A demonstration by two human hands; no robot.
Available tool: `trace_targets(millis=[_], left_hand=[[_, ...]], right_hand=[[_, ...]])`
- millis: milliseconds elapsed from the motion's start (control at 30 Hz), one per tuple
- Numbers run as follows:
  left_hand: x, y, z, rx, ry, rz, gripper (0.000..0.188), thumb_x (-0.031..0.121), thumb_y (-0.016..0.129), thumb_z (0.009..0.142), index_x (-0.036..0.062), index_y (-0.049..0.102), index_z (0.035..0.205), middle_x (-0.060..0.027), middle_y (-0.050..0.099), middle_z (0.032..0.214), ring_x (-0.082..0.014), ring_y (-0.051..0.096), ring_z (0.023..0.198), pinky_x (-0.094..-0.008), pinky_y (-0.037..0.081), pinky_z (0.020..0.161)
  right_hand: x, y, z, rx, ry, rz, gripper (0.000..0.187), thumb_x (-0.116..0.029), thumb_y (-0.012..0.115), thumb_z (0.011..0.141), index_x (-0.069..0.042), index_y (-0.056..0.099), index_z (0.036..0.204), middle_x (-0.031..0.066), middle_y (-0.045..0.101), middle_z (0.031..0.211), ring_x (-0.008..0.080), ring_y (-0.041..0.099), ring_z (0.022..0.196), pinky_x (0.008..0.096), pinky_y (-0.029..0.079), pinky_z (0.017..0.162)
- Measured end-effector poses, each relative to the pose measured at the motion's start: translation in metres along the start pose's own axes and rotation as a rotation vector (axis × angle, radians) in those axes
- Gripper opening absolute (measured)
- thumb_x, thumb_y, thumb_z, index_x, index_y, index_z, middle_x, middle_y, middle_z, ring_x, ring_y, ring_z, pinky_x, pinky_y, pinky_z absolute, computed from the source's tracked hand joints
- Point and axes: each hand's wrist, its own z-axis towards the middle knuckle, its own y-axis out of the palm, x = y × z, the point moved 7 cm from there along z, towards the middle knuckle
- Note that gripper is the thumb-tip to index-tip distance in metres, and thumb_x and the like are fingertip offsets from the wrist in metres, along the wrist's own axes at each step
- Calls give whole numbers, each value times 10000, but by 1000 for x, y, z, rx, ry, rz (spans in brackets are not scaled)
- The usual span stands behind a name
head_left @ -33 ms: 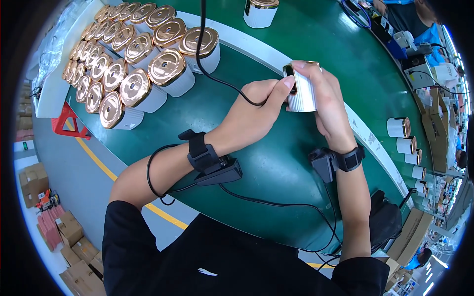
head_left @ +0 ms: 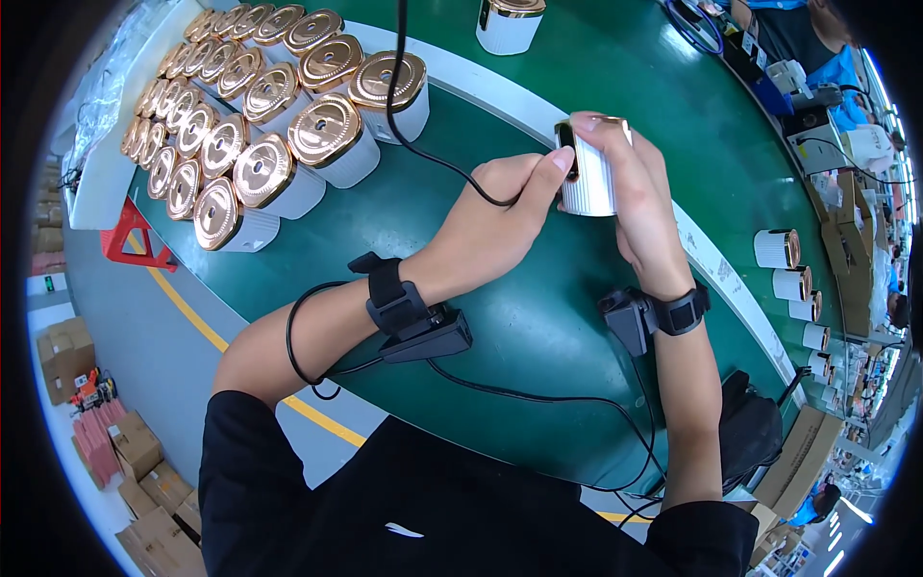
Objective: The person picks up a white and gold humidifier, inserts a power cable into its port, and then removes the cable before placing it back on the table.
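A white ribbed housing [head_left: 593,188] with a gold rim and a dark, gold-edged panel [head_left: 567,146] is held tilted above the green table. My right hand [head_left: 636,183] wraps round its top and right side, fingers closed on it. From the left, my left hand [head_left: 505,207] is closed with its thumb pressed at the panel's edge. Its other fingers are mostly hidden, so whether they pinch anything small cannot be made out. To the left stand rows of similar white housings [head_left: 348,159] with shiny gold lids [head_left: 325,128].
A raised white rail [head_left: 500,91] crosses the table. Beyond it stand one housing [head_left: 511,29] and a row of others [head_left: 775,248]. A black cable [head_left: 396,96] hangs ahead of my left hand; more cable [head_left: 538,396] runs from wrist-strapped devices. A black bag [head_left: 750,428] lies by my right forearm.
The housing and the fingers on it have shifted very slightly to the right. The hanging black cable has swung a little to the right. Both grips look the same.
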Motion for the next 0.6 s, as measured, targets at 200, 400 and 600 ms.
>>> trace_targets(millis=[200, 400, 600], left_hand=[[-1, 6, -6, 32, -4, -95, 474, 386, 364, 1028, 59, 412, 688, 8, 386, 582, -73, 336, 523, -256, 292, 471], [-4, 7, -5, 13, 7, -127, 486, 417, 350, 1029, 87, 373, 672, 22, 361, 589, -64, 290, 514, -236, 257, 459], [-9, 10, 0, -32, -67, -235, 453, 404, 366, 1027, 92, 387, 699, 34, 330, 590, -64, 261, 503, -229, 230, 458]], right_hand=[[-7, 4, -7, 119, -186, -70, 492, -343, 632, 852, 31, 540, 1158, 84, 619, 917, 130, 599, 794, 253, 482, 680], [-8, 4, -7, 96, -205, -46, 564, -358, 679, 824, 68, 515, 1156, 112, 647, 932, 143, 609, 834, 248, 476, 736], [-9, 1, -4, 95, -200, -24, 541, -311, 677, 838, 70, 493, 1175, 116, 651, 937, 155, 617, 845, 263, 483, 764]])
